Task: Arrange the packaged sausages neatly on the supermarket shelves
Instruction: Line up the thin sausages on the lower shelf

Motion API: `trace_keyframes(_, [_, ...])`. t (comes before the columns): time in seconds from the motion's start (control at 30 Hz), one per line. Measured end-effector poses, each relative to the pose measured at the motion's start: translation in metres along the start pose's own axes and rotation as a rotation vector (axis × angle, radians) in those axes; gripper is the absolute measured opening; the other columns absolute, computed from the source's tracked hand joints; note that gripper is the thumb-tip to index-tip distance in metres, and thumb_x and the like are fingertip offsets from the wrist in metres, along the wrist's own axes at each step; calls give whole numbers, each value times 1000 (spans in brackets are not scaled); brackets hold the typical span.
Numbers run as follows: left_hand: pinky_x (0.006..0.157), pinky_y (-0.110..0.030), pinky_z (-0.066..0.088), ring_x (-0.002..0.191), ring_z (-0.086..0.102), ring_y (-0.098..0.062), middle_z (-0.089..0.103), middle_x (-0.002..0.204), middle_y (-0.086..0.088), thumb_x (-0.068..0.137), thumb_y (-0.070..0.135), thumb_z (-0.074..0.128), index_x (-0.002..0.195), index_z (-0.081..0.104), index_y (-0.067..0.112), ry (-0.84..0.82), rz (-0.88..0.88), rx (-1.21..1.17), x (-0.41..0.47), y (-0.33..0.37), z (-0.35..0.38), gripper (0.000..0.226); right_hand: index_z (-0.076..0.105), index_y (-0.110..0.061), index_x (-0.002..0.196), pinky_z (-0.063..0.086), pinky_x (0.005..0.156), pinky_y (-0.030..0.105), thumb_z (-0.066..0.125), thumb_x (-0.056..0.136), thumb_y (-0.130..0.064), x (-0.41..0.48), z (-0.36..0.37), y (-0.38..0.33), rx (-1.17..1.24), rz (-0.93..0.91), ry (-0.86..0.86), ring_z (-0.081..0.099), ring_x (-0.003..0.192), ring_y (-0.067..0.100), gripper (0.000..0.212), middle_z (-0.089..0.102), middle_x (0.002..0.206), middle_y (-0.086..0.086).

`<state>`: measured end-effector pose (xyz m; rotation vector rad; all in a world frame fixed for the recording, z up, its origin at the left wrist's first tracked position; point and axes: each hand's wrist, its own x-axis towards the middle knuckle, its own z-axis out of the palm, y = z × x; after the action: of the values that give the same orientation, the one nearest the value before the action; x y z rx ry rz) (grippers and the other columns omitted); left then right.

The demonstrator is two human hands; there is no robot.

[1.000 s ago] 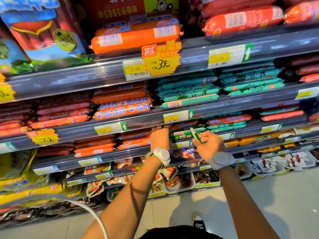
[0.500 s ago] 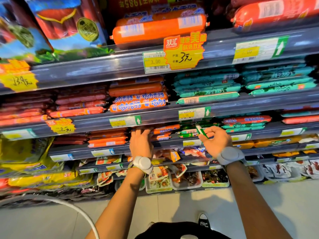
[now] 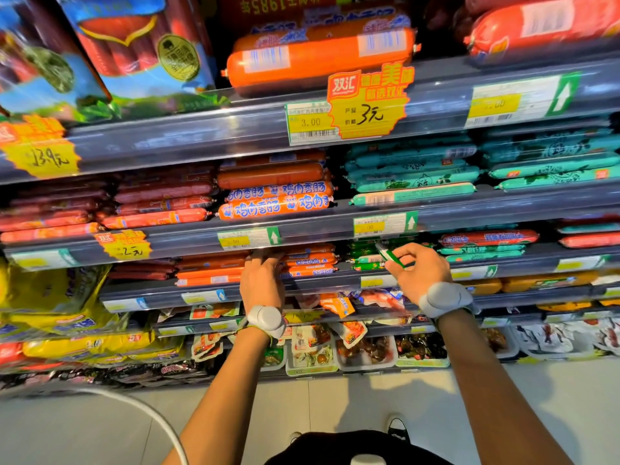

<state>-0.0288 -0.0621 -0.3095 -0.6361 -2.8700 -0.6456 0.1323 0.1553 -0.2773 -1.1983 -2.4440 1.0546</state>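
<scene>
My left hand reaches into the third shelf, palm down, fingers resting on a stack of orange sausages; its fingertips are hidden under the shelf rail, so its grip is unclear. My right hand is closed around a thin green-and-white sausage, held tilted in front of a pile of green sausages on the same shelf. Both wrists wear grey bands.
Above, a shelf holds red, orange and teal sausages; the top shelf has a thick orange sausage. Red and teal sausages lie right of my hand. Snack packs fill the lower shelves. Price rails jut forward.
My left hand has slid to the left along the third shelf onto the orange stack. The right hand keeps the green sausage near the same spot. The view has shifted.
</scene>
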Motion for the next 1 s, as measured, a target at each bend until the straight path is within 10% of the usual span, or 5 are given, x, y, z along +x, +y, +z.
trace_keyframes(0.13, [73, -46, 53, 98, 58, -44, 63, 99, -22, 65, -18, 68, 111, 72, 8, 26, 2, -19, -4, 0, 5, 53, 68, -12, 111, 54, 79, 47, 74, 86, -27, 7, -4, -9, -106, 8, 18, 62, 94, 35, 30, 64, 111, 14])
trace_keyframes(0.3, [71, -45, 52, 95, 60, -45, 60, 103, -21, 64, -17, 67, 113, 70, 10, 38, -15, -11, -7, -4, 8, 56, 35, -15, 51, 31, 58, 33, 66, 92, -31, 21, -11, -17, -255, -11, -42, 31, 48, 17, 54, 35, 55, 3])
trace_keyframes(0.5, [74, -47, 51, 94, 58, -46, 58, 101, -22, 66, -17, 67, 115, 68, 6, 58, -50, -34, -11, -2, 10, 54, 46, -16, 53, 36, 72, 30, 56, 96, -23, 34, -12, -21, -490, -93, -144, 66, 97, 33, 45, 68, 92, 19])
trace_keyframes(0.73, [79, -44, 47, 97, 55, -40, 55, 109, -17, 61, -5, 79, 116, 63, 8, -20, -61, 7, -16, 6, 10, 59, 68, -9, 81, 39, 67, 28, 50, 98, -14, 39, -8, -26, -512, -134, -158, 67, 95, 33, 25, 72, 99, 15])
trace_keyframes(1.0, [79, -44, 43, 98, 52, -40, 55, 104, -17, 64, -6, 77, 113, 63, 5, -43, -3, -48, -20, 33, 17, 53, 44, -9, 59, 30, 63, 26, 55, 98, -24, 47, -7, -16, -365, -29, -177, 44, 69, 25, 43, 42, 63, 5])
